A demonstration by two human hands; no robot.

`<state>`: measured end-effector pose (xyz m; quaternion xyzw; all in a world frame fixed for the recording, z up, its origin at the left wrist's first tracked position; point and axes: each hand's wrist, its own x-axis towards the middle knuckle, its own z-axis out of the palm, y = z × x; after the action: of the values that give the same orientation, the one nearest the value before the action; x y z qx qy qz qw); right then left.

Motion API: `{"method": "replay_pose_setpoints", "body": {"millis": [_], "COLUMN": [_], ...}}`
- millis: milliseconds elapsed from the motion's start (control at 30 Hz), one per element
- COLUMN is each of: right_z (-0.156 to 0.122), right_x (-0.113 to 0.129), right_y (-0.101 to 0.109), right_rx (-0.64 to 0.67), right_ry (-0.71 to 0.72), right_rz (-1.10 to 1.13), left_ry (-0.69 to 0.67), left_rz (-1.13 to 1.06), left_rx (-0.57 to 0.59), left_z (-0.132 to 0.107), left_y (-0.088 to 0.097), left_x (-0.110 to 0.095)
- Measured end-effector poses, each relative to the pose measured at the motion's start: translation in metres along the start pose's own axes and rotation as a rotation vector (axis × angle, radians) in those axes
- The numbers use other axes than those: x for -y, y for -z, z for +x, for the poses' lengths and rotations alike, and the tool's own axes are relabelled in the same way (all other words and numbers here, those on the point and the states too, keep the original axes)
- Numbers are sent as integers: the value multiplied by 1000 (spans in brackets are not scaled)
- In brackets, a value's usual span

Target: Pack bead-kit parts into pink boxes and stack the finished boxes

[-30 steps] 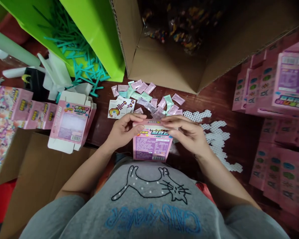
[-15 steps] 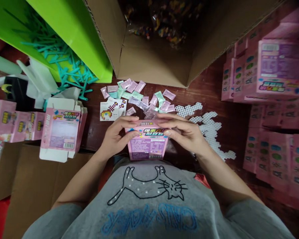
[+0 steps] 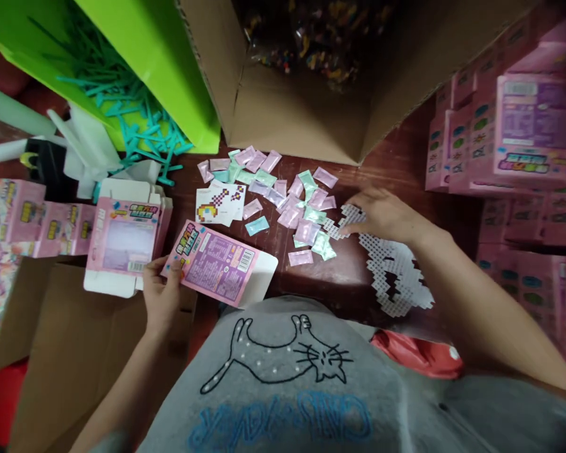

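My left hand point(image 3: 163, 283) grips one end of a pink printed box point(image 3: 212, 264), thumb on its purple-and-pink face. The box lies tilted, and a white flap point(image 3: 260, 277) sticks out at its far end, toward the right. My right hand point(image 3: 382, 214) is closed with its fingertips on a white perforated grid piece point(image 3: 342, 223); the fingers hide part of it. More white grid pieces point(image 3: 391, 277) lie under and beside my right wrist. Small pink, green and blue sachets point(image 3: 306, 229) are scattered between my hands. Printed pattern cards point(image 3: 219, 204) rest left of them.
Flattened pink boxes point(image 3: 127, 239) are stacked on the left. A green bin point(image 3: 163, 69) holds teal plastic sticks point(image 3: 136, 129). A large cardboard box point(image 3: 297, 123) with bags of colourful bits stands at the back. Piles of pink boxes point(image 3: 532, 132) rise on the right.
Both hands held the pink box upright before; now my left hand has it lower left with a white flap out. My right hand has moved right onto a grid piece. More sachets show.
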<state>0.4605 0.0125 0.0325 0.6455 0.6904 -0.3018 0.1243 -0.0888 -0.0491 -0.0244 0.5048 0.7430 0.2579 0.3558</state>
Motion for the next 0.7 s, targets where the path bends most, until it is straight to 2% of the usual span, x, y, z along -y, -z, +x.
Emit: {"method": "replay_pose_setpoints", "body": {"millis": [100, 167, 267, 367, 400, 467, 533, 600, 700], "right_z": [2, 12, 45, 92, 106, 124, 128, 121, 105], "right_x": [14, 35, 87, 144, 160, 183, 190, 182, 161], "right_y": [25, 43, 55, 45, 39, 30, 27, 29, 31], "right_rx": [-34, -81, -6, 64, 68, 78, 96, 103, 80], "right_ry": [137, 272, 454, 564, 589, 623, 625, 588, 509], "right_rz": [165, 293, 427, 490, 516, 563, 557, 501, 448], "left_ry": [25, -74, -307, -503, -522, -447, -306, -194, -162], "left_rz": [75, 183, 382, 398, 361, 298, 286, 277, 225], "left_rx": [-50, -16, -21, -39, 15, 154, 271, 352, 359], "left_z": [-18, -22, -12, 28, 48, 93, 134, 162, 175], "left_y": [5, 9, 8, -11, -21, -42, -59, -67, -65], "left_x": [2, -1, -16, -47, -58, -79, -93, -100, -99]}}
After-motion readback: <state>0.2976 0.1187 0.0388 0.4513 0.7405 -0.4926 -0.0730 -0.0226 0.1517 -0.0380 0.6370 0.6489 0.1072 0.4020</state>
